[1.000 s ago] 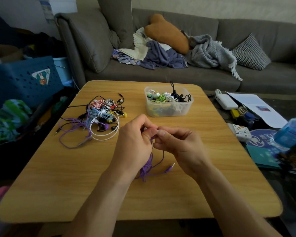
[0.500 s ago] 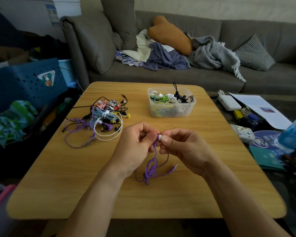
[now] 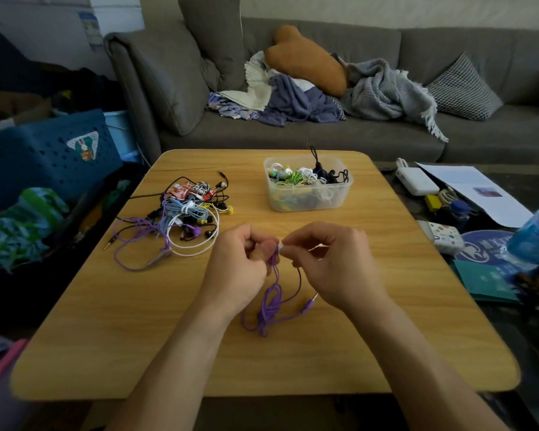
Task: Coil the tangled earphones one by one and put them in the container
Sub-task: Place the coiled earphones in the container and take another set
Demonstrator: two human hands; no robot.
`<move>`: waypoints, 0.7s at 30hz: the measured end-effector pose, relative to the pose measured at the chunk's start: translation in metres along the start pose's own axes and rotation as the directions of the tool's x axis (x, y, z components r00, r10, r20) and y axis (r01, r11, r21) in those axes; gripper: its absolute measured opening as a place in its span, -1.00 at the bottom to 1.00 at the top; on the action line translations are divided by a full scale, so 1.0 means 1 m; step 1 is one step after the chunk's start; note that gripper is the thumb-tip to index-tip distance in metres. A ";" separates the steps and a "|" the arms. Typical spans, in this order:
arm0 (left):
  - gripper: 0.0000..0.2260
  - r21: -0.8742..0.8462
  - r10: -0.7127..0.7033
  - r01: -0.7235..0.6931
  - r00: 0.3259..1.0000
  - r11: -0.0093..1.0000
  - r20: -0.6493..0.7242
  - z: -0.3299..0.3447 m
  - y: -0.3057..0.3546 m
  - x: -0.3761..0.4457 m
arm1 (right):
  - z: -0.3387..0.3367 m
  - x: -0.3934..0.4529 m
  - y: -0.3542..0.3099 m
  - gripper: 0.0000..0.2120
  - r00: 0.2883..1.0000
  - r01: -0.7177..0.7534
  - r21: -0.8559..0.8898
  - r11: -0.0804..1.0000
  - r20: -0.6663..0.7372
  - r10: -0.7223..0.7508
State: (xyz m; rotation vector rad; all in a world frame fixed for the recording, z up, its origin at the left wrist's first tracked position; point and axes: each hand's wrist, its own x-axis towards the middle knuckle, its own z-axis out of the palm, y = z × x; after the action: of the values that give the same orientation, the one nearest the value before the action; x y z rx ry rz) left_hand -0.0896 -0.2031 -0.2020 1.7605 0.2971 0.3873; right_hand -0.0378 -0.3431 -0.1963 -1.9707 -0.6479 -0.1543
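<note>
Both hands meet over the middle of the wooden table point(image 3: 106, 337). My left hand point(image 3: 240, 269) and my right hand point(image 3: 333, 269) each pinch the top of a purple earphone point(image 3: 273, 303). Its cord hangs down between them in loose loops, and its jack lies on the table near my right wrist. A tangled pile of earphones point(image 3: 181, 213) in purple, blue, white, black and pink lies at the left of the table. A clear plastic container point(image 3: 308, 194) at the back centre holds several coiled earphones.
A grey sofa point(image 3: 324, 129) with cushions and blankets stands behind the table. A blue crate point(image 3: 44, 157) and cloths sit at the left. At the right lie a white charger point(image 3: 417, 181), papers, a dotted box point(image 3: 442, 237) and a blue bottle point(image 3: 535, 234).
The purple cord now hangs longer and looser below my fingers than a second ago. The view has shifted so the table sits a little lower.
</note>
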 end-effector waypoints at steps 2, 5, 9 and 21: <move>-0.84 0.041 0.081 -0.079 0.994 0.996 -0.069 0.003 -0.002 0.001 | 0.004 -0.001 -0.001 -0.94 0.997 -0.063 0.011 0.998 -0.034 0.063; -0.84 0.152 0.215 -0.192 0.965 0.970 -0.152 0.008 -0.004 -0.002 | 0.003 -0.002 -0.001 -0.97 0.987 -0.158 0.149 0.976 0.004 0.159; -0.85 0.293 0.421 -0.352 0.881 0.889 -0.218 0.012 -0.003 -0.005 | 0.005 -0.004 -0.001 -0.87 0.918 -0.394 0.574 0.718 0.206 0.340; -0.81 -0.006 0.046 -0.047 0.995 0.999 -0.092 0.001 0.001 -0.001 | 0.006 0.006 0.007 -0.88 0.998 0.015 0.277 0.961 0.053 -0.031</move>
State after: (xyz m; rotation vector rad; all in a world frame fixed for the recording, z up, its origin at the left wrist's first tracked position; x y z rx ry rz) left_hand -0.0902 -0.2046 -0.2015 1.7470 0.3200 0.5030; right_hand -0.0306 -0.3382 -0.2029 -1.7032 -0.6906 -0.0202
